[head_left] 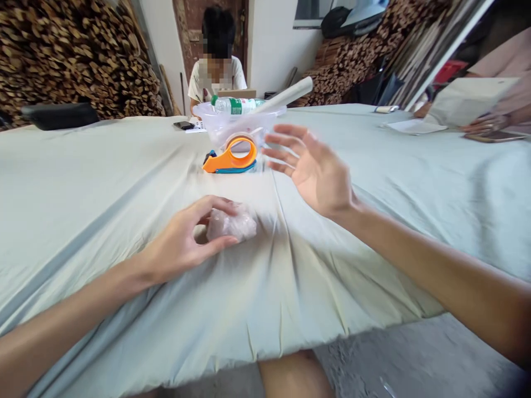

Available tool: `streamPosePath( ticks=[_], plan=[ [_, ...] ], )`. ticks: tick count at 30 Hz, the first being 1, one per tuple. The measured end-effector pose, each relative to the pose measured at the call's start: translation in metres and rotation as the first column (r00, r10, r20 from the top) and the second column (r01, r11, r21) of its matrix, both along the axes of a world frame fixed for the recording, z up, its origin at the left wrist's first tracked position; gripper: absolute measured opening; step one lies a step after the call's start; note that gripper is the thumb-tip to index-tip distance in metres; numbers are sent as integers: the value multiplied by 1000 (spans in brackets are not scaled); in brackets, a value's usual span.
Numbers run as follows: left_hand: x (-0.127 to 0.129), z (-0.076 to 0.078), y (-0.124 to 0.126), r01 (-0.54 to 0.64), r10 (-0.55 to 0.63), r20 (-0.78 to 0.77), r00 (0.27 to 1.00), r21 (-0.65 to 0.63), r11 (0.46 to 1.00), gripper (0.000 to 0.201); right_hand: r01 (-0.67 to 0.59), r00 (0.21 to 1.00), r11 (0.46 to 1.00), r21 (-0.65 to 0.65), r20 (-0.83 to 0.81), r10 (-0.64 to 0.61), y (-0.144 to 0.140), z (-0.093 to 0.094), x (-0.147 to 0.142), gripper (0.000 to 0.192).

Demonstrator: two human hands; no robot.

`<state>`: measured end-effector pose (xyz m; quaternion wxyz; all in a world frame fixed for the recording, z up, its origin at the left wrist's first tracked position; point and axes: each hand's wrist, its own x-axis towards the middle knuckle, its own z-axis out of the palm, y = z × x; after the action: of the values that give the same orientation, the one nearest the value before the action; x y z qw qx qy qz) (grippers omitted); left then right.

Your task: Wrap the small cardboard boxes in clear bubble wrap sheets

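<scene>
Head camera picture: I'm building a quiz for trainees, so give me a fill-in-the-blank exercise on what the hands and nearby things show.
1. The left hand pinches a small wrapped bundle that lies on the ____.
2. The right hand is held above the table with its fingers ____.
3. The tape dispenser past the bundle is mostly ____ in colour.
4. A water bottle lies across the clear plastic ____.

Missing words: cloth; spread open; orange; tub

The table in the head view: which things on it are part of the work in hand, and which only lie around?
In hand:
- small clear-wrapped bundle, pinched by the left hand
- right hand, open, raised near the orange tape dispenser

Lying about:
- clear plastic tub with a water bottle
- white roll
- phone
</scene>
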<state>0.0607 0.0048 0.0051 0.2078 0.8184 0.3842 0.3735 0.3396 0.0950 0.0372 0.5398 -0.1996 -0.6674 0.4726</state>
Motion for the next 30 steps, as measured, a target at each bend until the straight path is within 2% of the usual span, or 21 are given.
streamPosePath(
  ticks=[2, 5, 8, 10, 12, 14, 16, 18, 20, 24, 27, 30],
  plan=[
    [0, -3, 0, -13, 13, -1, 1000, 25, 1000, 33, 64, 996, 991, -114, -46, -70, 14, 3, 10, 46],
    [-1, -7, 0, -33, 42, -51, 998, 167, 985, 31, 112, 991, 969, -222, -53, -126, 31, 0, 22, 52],
    [-4, -8, -1, -24, 64, -98, 993, 357, 934, 20, 112, 993, 966, -231, -8, -117, 38, -8, 24, 60],
    [-5, -7, -1, -18, 80, -121, 989, 440, 898, 17, 119, 993, 970, -212, 31, -115, 37, -12, 21, 61],
    [-6, -5, 0, -22, 68, -97, 993, 416, 909, 18, 132, 990, 974, -182, 65, -122, 35, -15, 17, 56],
    [-5, -4, 0, -26, 43, -48, 998, 312, 950, 21, 140, 986, 981, -134, 104, -127, 32, -17, 12, 51],
    [-4, -2, 1, -23, 27, -17, 999, 218, 976, 22, 158, 972, 987, -38, 182, -149, 28, -17, 7, 48],
    [-4, -1, 1, 1, 4, -22, 1000, 184, 983, 20, 176, 940, 980, 88, 281, -194, 25, -18, 2, 47],
    [-4, 2, 0, 32, -25, -42, 999, 181, 983, 17, 191, 902, 960, 205, 349, -254, 22, -20, 0, 43],
    [-2, 6, -5, 44, -28, -82, 996, 196, 980, 17, 268, 840, 896, 355, 370, -397, 24, -29, 1, 34],
    [1, 6, -7, -5, 33, -143, 989, 191, 982, 39, 318, 781, 849, 422, 390, -487, 38, -31, 2, 42],
    [3, 7, -6, -13, 50, -215, 975, 168, 986, 49, 281, 733, 830, 483, 450, -510, 64, -20, -8, 58]
  ],
)
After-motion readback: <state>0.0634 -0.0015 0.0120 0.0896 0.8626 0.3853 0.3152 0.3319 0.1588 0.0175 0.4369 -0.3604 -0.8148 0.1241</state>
